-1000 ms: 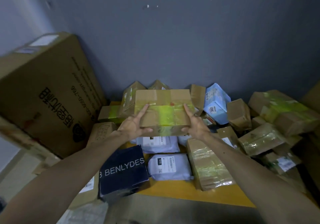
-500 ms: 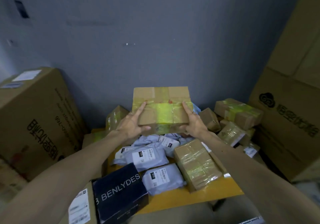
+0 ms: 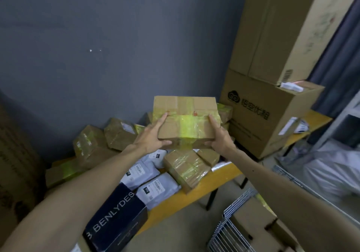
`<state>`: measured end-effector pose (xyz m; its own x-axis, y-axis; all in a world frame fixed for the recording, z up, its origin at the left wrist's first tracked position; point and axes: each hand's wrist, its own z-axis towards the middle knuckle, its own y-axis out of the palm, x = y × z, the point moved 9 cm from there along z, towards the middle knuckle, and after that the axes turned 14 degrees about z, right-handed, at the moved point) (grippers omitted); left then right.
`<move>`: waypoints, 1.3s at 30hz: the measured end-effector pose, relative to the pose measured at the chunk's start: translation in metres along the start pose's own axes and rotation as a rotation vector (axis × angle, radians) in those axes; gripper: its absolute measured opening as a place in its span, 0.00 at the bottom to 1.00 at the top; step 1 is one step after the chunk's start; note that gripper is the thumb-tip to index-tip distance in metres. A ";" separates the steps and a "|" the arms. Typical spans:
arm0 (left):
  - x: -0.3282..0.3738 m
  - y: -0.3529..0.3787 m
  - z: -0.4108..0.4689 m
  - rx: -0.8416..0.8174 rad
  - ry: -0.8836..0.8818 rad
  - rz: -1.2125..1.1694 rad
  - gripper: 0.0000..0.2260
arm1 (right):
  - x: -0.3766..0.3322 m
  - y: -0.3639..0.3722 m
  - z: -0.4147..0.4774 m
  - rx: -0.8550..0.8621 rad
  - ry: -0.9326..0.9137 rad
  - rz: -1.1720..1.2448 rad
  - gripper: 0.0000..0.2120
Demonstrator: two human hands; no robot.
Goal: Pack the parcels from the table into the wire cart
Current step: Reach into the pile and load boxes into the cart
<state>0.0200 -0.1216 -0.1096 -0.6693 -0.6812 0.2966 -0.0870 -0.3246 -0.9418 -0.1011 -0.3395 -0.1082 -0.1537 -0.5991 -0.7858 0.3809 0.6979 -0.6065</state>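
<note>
At your lower right the wire cart (image 3: 231, 230) stands near the yellow counter (image 3: 194, 195), with plain cardboard boxes (image 3: 251, 218) lying inside it; at the counter's near edge sits a navy box (image 3: 116, 218) lettered BENLYDES, with grey mailing bags (image 3: 155, 189) just behind it and a taped brown box (image 3: 185, 168) beside them; above this pile you hold a flat cardboard parcel (image 3: 185, 123), crossed with yellowish tape, in the air and clear of the counter; your left hand (image 3: 150, 138) grips its left end and your right hand (image 3: 220, 136) grips its right end, thumbs on the near edge and forefingers laid along the top; beyond the parcel, more taped boxes (image 3: 91, 146) are heaped against the grey wall (image 3: 116, 47) on the left; to the right stands a large printed carton (image 3: 263, 119), with a taller carton (image 3: 272, 27) stacked on top of it.
</note>
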 end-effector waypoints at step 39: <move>0.636 0.285 -0.027 -0.394 0.723 0.009 0.48 | 0.373 -0.409 -0.412 0.583 0.557 0.042 0.52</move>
<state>-0.4499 -0.6298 -0.1935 -0.9694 -0.0478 0.2408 -0.2422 0.0244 -0.9699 -0.6896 -0.6871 -0.2033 -0.5024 -0.1858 -0.8444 0.7871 0.3059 -0.5356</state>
